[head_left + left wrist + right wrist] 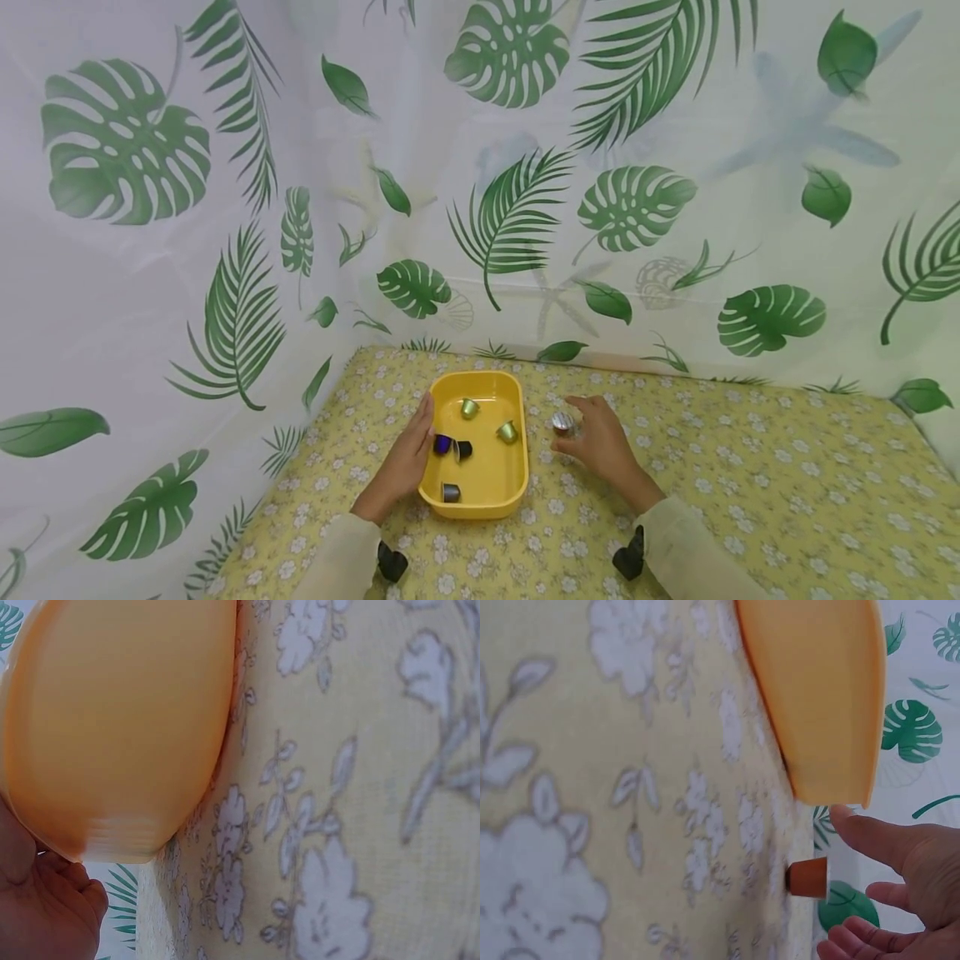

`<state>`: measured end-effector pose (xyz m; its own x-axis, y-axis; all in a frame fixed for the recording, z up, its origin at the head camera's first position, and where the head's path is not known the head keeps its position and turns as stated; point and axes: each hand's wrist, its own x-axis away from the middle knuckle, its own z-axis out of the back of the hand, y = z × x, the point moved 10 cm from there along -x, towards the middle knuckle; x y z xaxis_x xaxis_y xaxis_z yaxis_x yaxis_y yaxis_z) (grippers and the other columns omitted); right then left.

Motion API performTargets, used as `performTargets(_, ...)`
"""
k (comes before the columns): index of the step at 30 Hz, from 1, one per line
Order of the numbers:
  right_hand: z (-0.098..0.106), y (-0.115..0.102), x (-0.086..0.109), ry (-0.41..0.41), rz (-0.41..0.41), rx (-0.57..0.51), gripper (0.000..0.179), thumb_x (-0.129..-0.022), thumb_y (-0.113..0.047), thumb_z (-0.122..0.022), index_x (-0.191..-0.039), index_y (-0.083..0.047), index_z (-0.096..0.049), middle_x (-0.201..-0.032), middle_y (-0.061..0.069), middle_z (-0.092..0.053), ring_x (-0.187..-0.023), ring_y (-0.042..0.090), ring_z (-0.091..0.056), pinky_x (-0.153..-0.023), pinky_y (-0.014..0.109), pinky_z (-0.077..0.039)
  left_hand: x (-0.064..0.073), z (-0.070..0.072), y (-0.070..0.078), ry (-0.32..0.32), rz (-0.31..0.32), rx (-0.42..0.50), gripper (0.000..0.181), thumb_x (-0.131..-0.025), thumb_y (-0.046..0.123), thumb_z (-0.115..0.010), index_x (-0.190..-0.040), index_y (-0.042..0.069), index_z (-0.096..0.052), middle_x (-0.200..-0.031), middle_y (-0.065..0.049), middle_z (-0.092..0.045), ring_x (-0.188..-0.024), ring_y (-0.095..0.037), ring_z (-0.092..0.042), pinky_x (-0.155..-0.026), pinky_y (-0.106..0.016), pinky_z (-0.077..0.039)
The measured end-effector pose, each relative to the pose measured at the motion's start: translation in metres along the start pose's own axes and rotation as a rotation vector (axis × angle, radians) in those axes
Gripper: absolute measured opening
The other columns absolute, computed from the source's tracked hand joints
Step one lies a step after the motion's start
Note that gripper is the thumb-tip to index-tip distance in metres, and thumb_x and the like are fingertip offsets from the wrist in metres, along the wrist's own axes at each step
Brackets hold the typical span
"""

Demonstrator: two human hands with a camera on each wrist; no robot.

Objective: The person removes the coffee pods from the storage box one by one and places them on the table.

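Note:
A yellow plastic tray [480, 506] with a raised rim stands on the tabletop. Inside lie several coffee capsules: a green capsule [469, 408], another green capsule [507, 432], a purple-blue capsule [442, 444], a black capsule [463, 450] and a grey capsule [451, 492]. My left hand [405, 454] holds the tray's left side, thumb at the rim and fingers along the outer wall. To the right of the tray, an orange capsule [808, 877] stands on the table, silver lid up. Around it my right hand [603, 442] spreads its thumb and fingers, with gaps showing beside the capsule.
A yellow flowered cloth [712, 475] covers the table. White curtains [480, 208] printed with green leaves hang behind the table and along its left side. Dark straps [628, 552] sit at both wrists, below pale sleeves.

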<state>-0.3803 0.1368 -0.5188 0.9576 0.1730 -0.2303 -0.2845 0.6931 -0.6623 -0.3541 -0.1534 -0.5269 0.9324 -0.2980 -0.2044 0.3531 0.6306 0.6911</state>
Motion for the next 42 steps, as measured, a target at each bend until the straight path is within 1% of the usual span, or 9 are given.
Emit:
performTargets(3,0.005,-0.011,0.000,0.023,0.024,0.023,0.077,-0.076,-0.021,-0.092,-0.141,0.002,-0.057,-0.128,0.028,-0.055,-0.090,0.033,-0.061,-0.078,0.050,-0.056,-0.001,0.000,0.000,-0.002,-0.003,0.006,0.055,-0.114,0.013,-0.031,-0.162,0.001,-0.009,-0.170,-0.013,-0.002,-0.155,-0.033,-0.009,-0.122,-0.055,-0.016)
performTargets(8,0.009,-0.028,0.002,0.043,0.062,0.033,0.066,-0.078,-0.016,-0.091,-0.134,0.003,-0.063,-0.126,0.023,-0.060,-0.111,0.039,-0.060,-0.090,0.056,-0.054,-0.001,0.000,-0.001,-0.007,0.007,0.024,0.056,-0.114,0.014,-0.032,-0.163,0.003,-0.008,-0.170,-0.015,-0.003,-0.155,-0.033,-0.008,-0.122,-0.055,-0.016)
performTargets(13,0.007,-0.043,0.006,0.010,0.058,-0.030,0.054,-0.082,-0.013,-0.087,-0.131,0.001,-0.066,-0.123,0.020,-0.064,-0.108,0.037,-0.064,-0.085,0.048,-0.058,0.001,-0.001,-0.001,-0.005,0.004,0.035,0.056,-0.114,0.014,-0.032,-0.163,0.003,-0.007,-0.170,-0.011,-0.001,-0.155,-0.032,-0.009,-0.122,-0.055,-0.016)
performTargets(16,0.005,-0.052,0.010,-0.005,0.058,-0.092,0.048,-0.084,-0.012,-0.085,-0.127,-0.001,-0.068,-0.121,0.017,-0.066,-0.105,0.036,-0.065,-0.080,0.042,-0.060,0.003,-0.002,-0.001,-0.008,0.013,0.032,0.056,-0.114,0.021,-0.029,-0.163,0.004,-0.007,-0.169,-0.006,0.001,-0.155,-0.032,-0.009,-0.123,-0.054,-0.016)
performTargets(22,-0.002,-0.075,0.012,-0.011,0.079,-0.115,0.040,-0.085,-0.010,-0.084,-0.123,-0.005,-0.072,-0.119,0.011,-0.070,-0.102,0.031,-0.066,-0.083,0.044,-0.058,0.005,-0.001,-0.001,-0.007,0.029,0.022,0.059,-0.114,0.032,-0.025,-0.163,0.005,-0.008,-0.169,-0.007,0.000,-0.155,-0.031,-0.008,-0.123,-0.053,-0.017)
performTargets(26,-0.003,-0.091,0.010,-0.022,0.114,-0.136,0.041,-0.083,-0.007,-0.085,-0.121,-0.006,-0.073,-0.116,0.009,-0.071,-0.101,0.029,-0.067,-0.085,0.044,-0.057,0.002,-0.001,0.000,-0.003,0.019,0.018,0.058,-0.114,0.029,-0.026,-0.163,0.004,-0.008,-0.169,-0.008,0.000,-0.155,-0.032,-0.008,-0.122,-0.054,-0.017)
performTargets(31,-0.014,-0.104,0.006,-0.060,0.130,-0.150,0.040,-0.084,-0.010,-0.085,-0.121,-0.009,-0.073,-0.115,0.004,-0.071,-0.100,0.027,-0.067,-0.083,0.040,-0.058,0.001,0.000,0.000,0.002,0.011,0.027,0.055,-0.114,0.018,-0.029,-0.163,0.003,-0.008,-0.169,-0.009,-0.001,-0.155,-0.033,-0.009,-0.122,-0.055,-0.016)
performTargets(38,-0.032,-0.112,0.005,-0.126,0.161,-0.176,0.039,-0.086,-0.009,-0.083,-0.122,-0.005,-0.071,-0.112,0.008,-0.070,-0.100,0.032,-0.067,-0.081,0.042,-0.060,0.002,-0.001,0.001,-0.005,0.000,0.025,0.057,-0.114,0.026,-0.025,-0.163,0.002,-0.007,-0.170,-0.014,-0.002,-0.155,-0.034,-0.008,-0.122,-0.056,-0.017)
performTargets(42,-0.040,-0.115,0.004,-0.159,0.172,-0.153,0.039,-0.087,-0.011,-0.083,-0.123,-0.006,-0.071,-0.112,0.008,-0.070,-0.101,0.031,-0.067,-0.078,0.037,-0.060,0.000,-0.001,0.001,0.005,0.000,0.018,0.055,-0.114,0.019,-0.028,-0.162,0.002,-0.008,-0.170,-0.013,-0.002,-0.155,-0.034,-0.009,-0.122,-0.055,-0.017)
